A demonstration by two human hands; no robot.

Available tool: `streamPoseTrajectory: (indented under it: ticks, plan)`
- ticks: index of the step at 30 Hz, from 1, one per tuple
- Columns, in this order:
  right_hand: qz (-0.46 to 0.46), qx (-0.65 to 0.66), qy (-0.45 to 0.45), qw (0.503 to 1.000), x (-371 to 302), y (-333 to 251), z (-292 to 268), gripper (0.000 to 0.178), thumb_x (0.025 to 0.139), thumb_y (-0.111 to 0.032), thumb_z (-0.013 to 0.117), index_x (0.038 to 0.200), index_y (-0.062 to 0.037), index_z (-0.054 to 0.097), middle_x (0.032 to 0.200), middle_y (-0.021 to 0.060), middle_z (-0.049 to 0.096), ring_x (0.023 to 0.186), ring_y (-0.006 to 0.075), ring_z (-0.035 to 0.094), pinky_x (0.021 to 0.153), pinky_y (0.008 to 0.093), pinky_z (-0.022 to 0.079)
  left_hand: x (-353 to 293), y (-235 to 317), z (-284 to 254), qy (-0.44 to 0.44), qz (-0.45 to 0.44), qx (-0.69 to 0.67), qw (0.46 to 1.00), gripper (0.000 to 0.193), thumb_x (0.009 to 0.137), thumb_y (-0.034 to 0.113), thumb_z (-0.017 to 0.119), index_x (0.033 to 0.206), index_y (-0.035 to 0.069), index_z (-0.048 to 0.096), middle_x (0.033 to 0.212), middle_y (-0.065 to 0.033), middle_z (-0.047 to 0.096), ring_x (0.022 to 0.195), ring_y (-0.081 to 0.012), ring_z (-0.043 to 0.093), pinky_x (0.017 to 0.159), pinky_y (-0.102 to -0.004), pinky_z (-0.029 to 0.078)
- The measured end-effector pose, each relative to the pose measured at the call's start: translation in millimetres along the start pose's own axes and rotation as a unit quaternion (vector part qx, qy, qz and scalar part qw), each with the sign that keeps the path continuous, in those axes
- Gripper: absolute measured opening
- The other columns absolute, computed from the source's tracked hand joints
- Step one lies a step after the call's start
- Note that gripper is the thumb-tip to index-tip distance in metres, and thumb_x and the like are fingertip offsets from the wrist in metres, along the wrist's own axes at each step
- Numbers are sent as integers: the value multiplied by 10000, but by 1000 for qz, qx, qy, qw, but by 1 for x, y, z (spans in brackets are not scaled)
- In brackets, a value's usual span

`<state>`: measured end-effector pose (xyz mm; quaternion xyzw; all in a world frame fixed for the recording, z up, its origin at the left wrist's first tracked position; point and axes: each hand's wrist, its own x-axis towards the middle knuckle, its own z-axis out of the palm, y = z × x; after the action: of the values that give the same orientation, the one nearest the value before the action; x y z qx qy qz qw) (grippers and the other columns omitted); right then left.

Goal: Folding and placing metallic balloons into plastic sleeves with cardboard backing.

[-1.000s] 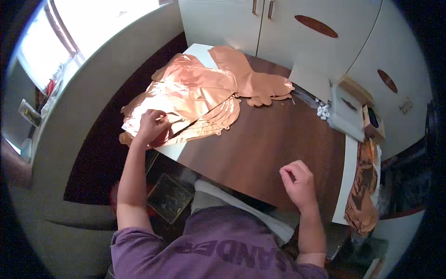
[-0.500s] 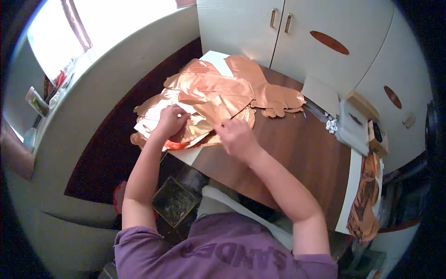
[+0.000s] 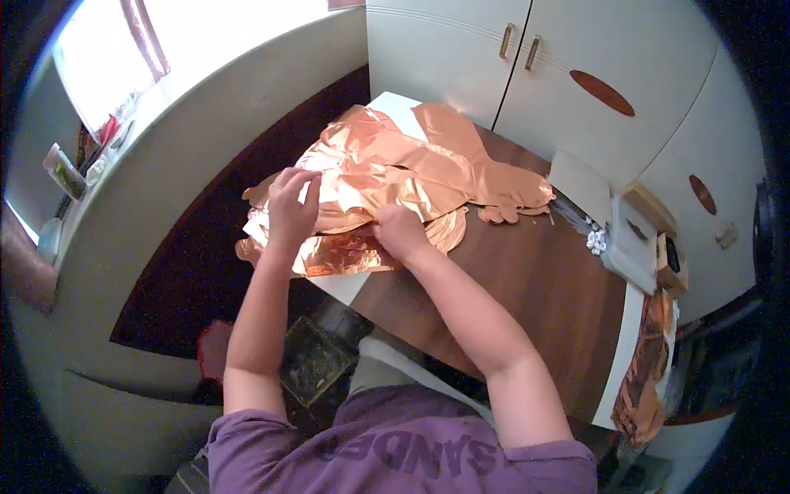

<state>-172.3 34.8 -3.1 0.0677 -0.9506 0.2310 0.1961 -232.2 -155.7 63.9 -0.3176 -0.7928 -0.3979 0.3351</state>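
Copper-coloured foil sheets (image 3: 444, 177), cut in rounded, lobed outlines and creased all over, lie in an overlapping pile on the far left part of the brown table (image 3: 502, 288). The left hand (image 3: 293, 206) is over the near left side of the pile, half open, its fingers bent and the thumb set apart from them; whether its tips touch the foil is hard to tell. The right hand (image 3: 401, 232) is curled closed at the near edge of an upper sheet, with a bit of that edge apparently pinched between thumb and fingers, though the tips are partly hidden.

One second ago the right hand was well apart from the pile, above the bare front of the table; half a second ago it had reached the foil, and now it remains there. The left hand, bent down over the foil in both earlier views, now stands more upright. A shiny, redder strip of foil (image 3: 346, 253) shows more broadly just below the upper sheet, between the two forearms and the pile.
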Motion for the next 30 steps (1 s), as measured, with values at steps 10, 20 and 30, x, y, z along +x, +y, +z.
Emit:
streamPoseTrajectory:
  ticks: [10,20,30]
  plan:
    - [125,211,-175,953,22,11,-29,302,854,-308,647,811,-11,679,764,165,668,699,259,638,684,371,483,-61,-2,-18,-146,89,234,957,282,692,246,748,949,143,693,1213,-106,568,1293,-308,407,1108,-502,257]
    - [207,279,23,937,40,52,4,181,829,-175,621,862,-11,689,784,187,679,713,290,671,663,373,506,-44,27,22,-199,146,-18,969,125,796,95,655,873,9,608,1040,-177,646,960,-352,613,861,-436,480]
    - [44,203,274,939,-9,42,-222,106,873,-114,650,961,-56,664,825,24,667,728,153,622,652,281,511,-22,-21,96,-355,-79,-75,928,437,811,327,627,1196,121,614,1188,-131,609,1118,-293,562,962,-418,444]
